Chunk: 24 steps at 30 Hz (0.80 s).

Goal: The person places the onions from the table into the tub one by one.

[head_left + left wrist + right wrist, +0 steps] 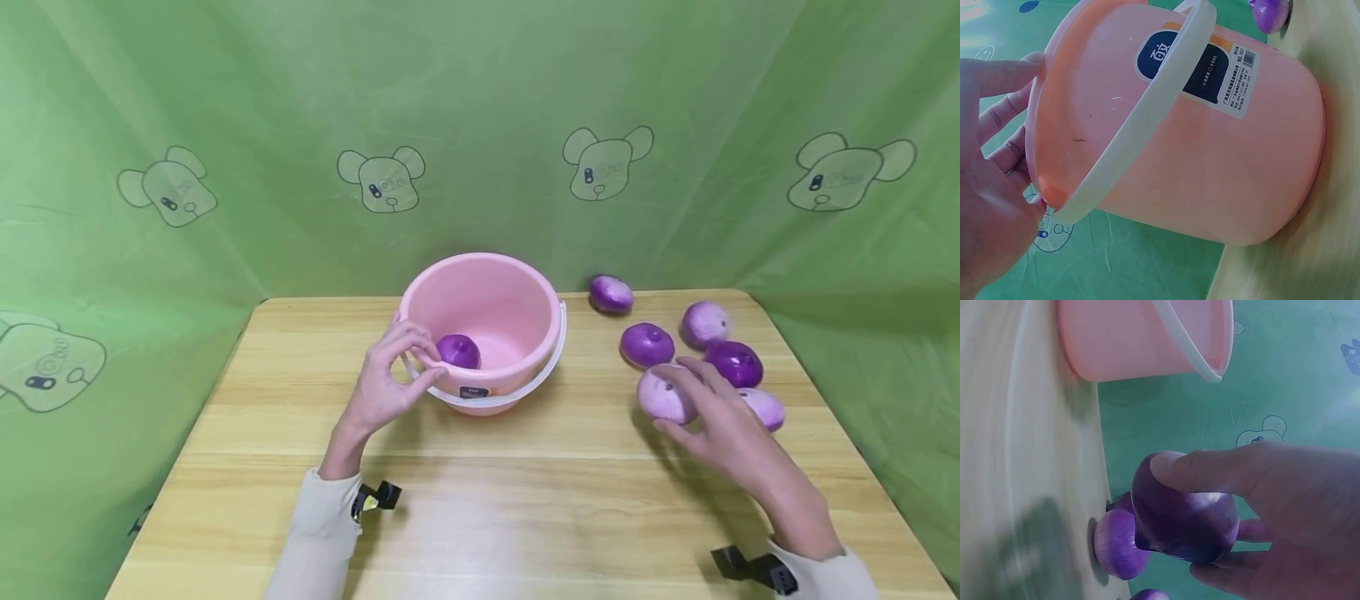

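A pink bucket (480, 275) with a white handle (543, 375) stands at the back middle of the table, and one purple onion (458, 352) lies inside it. My left hand (386, 383) pinches the bucket's near left rim between thumb and fingers; the left wrist view shows the thumb (1013, 72) at the rim. Over on the right, my right hand (723, 421) grips a pale purple onion (663, 395) between thumb and fingers. In the right wrist view this held onion (1185, 506) is raised off the table, with other onions behind it.
Several onions lie on the right of the table: one at the back (611, 294), one nearer (647, 345), a pale one (705, 324), a dark one (735, 364) and one partly behind my right hand (763, 408). A green curtain (480, 100) surrounds the wooden table (480, 508).
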{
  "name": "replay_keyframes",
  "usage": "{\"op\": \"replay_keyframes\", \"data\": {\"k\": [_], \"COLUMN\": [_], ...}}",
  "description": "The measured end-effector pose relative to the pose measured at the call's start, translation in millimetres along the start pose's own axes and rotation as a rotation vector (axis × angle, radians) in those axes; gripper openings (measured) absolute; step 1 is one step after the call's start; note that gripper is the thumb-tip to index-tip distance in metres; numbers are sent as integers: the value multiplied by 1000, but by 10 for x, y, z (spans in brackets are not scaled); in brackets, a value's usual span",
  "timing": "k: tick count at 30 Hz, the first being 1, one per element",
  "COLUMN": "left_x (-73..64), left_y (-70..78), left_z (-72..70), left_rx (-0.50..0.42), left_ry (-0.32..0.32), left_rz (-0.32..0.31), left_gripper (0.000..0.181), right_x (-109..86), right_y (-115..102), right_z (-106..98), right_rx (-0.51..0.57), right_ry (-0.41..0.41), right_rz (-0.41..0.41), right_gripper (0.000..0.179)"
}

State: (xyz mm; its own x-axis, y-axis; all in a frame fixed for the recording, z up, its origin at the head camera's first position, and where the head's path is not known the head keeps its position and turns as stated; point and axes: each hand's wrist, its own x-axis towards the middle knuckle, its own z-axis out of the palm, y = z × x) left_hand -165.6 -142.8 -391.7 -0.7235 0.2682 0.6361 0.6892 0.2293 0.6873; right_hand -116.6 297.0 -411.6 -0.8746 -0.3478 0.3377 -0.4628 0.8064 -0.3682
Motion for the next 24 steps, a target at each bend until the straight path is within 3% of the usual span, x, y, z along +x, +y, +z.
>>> {"op": "replay_keyframes", "data": {"k": [3, 6, 24], "left_x": [-38, -53, -56], "left_y": [-153, -216, -228], "left_z": [17, 15, 1], "left_rx": [3, 4, 14], "left_ry": [1, 0, -10], "left_rz": [5, 14, 26], "left_gripper": [24, 24, 20], "right_x": [11, 28, 172], "right_y": [-18, -40, -236], "right_z": [-6, -18, -182], "right_rx": [9, 8, -10], "right_ry": [20, 41, 141], "right_rz": [-20, -40, -140], "right_gripper": [79, 79, 79]}}
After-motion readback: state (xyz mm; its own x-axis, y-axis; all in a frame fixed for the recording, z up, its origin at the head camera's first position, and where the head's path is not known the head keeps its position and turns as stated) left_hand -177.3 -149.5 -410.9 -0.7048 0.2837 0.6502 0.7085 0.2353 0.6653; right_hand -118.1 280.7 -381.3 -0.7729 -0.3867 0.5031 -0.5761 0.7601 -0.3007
